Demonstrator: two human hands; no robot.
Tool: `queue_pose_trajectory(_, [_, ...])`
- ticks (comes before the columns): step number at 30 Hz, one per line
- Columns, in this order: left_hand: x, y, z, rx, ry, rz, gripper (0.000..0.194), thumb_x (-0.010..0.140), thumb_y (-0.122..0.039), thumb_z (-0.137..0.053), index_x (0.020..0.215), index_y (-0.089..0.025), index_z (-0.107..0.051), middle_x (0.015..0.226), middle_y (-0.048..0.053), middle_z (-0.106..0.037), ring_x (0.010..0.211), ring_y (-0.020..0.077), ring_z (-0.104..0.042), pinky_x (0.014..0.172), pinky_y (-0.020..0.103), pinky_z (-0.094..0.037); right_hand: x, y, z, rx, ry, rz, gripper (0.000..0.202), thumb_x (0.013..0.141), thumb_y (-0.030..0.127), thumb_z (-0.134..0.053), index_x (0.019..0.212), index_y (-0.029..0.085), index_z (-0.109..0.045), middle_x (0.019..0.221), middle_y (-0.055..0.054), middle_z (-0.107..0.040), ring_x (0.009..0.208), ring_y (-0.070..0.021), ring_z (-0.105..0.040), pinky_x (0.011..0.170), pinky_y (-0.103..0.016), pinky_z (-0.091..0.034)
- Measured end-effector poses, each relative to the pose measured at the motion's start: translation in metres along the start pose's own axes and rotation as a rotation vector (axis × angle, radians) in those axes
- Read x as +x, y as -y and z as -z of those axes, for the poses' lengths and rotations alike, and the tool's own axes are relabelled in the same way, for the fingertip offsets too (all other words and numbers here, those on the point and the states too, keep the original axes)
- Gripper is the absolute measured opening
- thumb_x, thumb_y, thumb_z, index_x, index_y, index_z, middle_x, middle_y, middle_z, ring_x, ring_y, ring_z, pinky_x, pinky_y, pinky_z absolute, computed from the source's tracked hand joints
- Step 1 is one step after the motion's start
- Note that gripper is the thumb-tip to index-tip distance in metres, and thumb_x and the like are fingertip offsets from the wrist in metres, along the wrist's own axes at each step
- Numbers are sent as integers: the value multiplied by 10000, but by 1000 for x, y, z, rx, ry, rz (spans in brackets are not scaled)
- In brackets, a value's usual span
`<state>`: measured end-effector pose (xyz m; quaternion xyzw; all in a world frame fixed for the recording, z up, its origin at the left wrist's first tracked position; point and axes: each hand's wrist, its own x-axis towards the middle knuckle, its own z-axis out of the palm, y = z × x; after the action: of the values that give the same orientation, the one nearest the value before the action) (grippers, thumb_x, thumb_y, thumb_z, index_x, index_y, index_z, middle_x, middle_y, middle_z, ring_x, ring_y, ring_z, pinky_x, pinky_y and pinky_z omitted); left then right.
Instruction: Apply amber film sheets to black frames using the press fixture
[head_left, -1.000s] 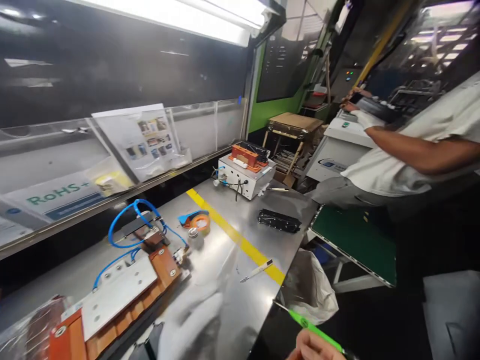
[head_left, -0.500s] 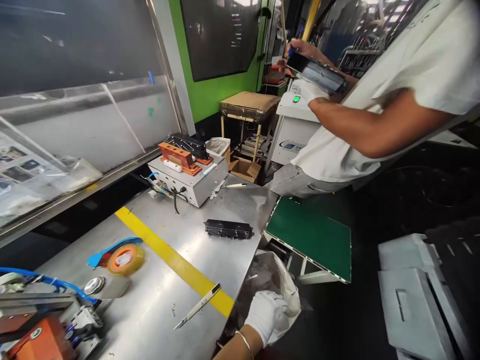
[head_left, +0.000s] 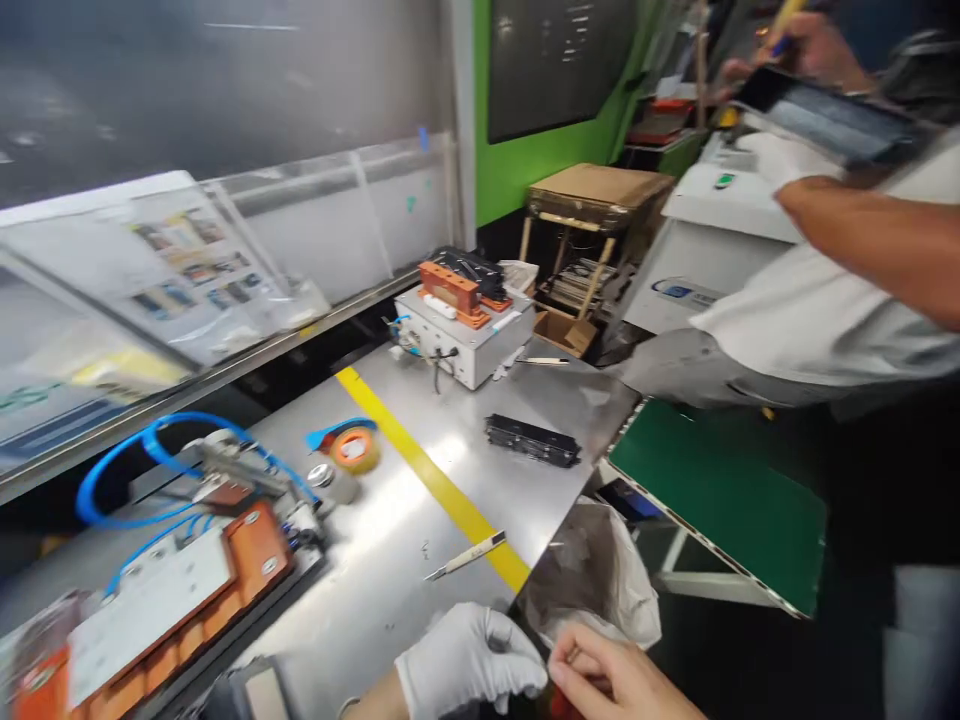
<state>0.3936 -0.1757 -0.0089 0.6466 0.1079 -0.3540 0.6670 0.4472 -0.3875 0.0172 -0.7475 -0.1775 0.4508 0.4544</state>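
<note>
My left hand (head_left: 465, 665), in a white glove, is at the bottom edge of the view with its fingers curled. My bare right hand (head_left: 611, 680) is beside it, and its fingertips touch the glove's fingers over the front edge of the steel table (head_left: 480, 450). What they pinch between them is hidden. A white craft knife (head_left: 465, 556) lies on the table just beyond the glove, next to a yellow floor-tape stripe (head_left: 427, 470). A clear plastic bag (head_left: 600, 580) hangs at the table corner right above my right hand.
An orange-and-white fixture with blue hoses (head_left: 172, 560) fills the left. An orange tape roll (head_left: 354, 448), a black part (head_left: 532, 440) and a white box with an orange block (head_left: 465, 335) sit farther back. A green tray (head_left: 712, 500) is at the right. A co-worker (head_left: 832, 300) holds a dark panel (head_left: 825, 120).
The view has swung back left, bringing the hose fixture into sight. My gloved left hand came away from the bag to the table edge, and my bare right hand joined it.
</note>
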Motion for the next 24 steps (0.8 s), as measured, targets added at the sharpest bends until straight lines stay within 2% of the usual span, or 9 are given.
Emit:
queue_pose_trajectory(3, [-60, 23, 20, -53, -205, -12, 378, 676, -503, -776, 758, -135, -758, 578, -13, -574, 510, 94, -465, 473, 206, -340, 29, 45, -35, -167, 150, 89, 194, 940, 379, -496, 858, 228, -584, 772, -18, -759, 726, -207, -703, 635, -242, -467])
queue_pose_trajectory(7, [-129, 66, 36, -29, -487, -33, 254, 711, -382, -680, 661, -134, -690, 568, -8, -584, 552, 110, -466, 505, 215, -332, 58, 93, -105, -286, 327, 147, 196, 930, 382, -506, 874, 220, -602, 786, -27, -756, 726, -205, -701, 622, -239, -468])
queue_pose_trajectory(10, [-181, 96, 50, 12, -656, -6, 207, 692, -336, -593, 628, -146, -643, 579, -5, -580, 577, 124, -470, 540, 238, -350, 79, 108, -161, -240, 498, 96, 284, 928, 492, -523, 904, 217, -590, 772, -37, -760, 666, -208, -706, 561, -243, -476])
queue_pose_trajectory(12, [-217, 116, 63, -30, -774, -5, 193, 662, -334, -572, 626, -150, -622, 592, -8, -561, 590, 127, -461, 568, 251, -366, 91, 108, -192, -164, 534, 23, 426, 902, 634, -516, 875, 212, -574, 728, -39, -749, 617, -211, -707, 537, -254, -484])
queue_pose_trajectory(15, [-269, 147, 86, -243, -934, -65, 232, 666, -394, -590, 646, -164, -583, 600, -17, -530, 556, 126, -460, 561, 265, -374, 104, 104, -225, 21, 433, -13, 602, 807, 804, -515, 810, 204, -567, 682, -49, -734, 639, -230, -720, 619, -304, -529])
queue_pose_trajectory(17, [-297, 167, 100, -360, -987, -111, 279, 692, -439, -616, 653, -167, -569, 598, -28, -515, 513, 118, -456, 540, 268, -361, 106, 101, -241, 186, 319, -43, 630, 729, 821, -606, 803, 196, -593, 700, -63, -744, 666, -239, -725, 670, -328, -543])
queue_pose_trajectory(21, [-331, 196, 122, -435, -1047, -162, 299, 725, -451, -652, 661, -170, -574, 612, -36, -528, 501, 107, -454, 535, 266, -356, 106, 102, -269, 488, 107, -162, 568, 640, 647, -836, 914, 182, -660, 784, -71, -776, 724, -217, -728, 741, -315, -554])
queue_pose_trajectory(24, [-339, 205, 133, -450, -1099, -193, 300, 757, -454, -642, 682, -174, -568, 621, -40, -531, 513, 104, -458, 537, 262, -362, 109, 109, -286, 598, 76, -217, 551, 602, 539, -914, 952, 180, -687, 812, -68, -786, 757, -214, -730, 779, -319, -565])
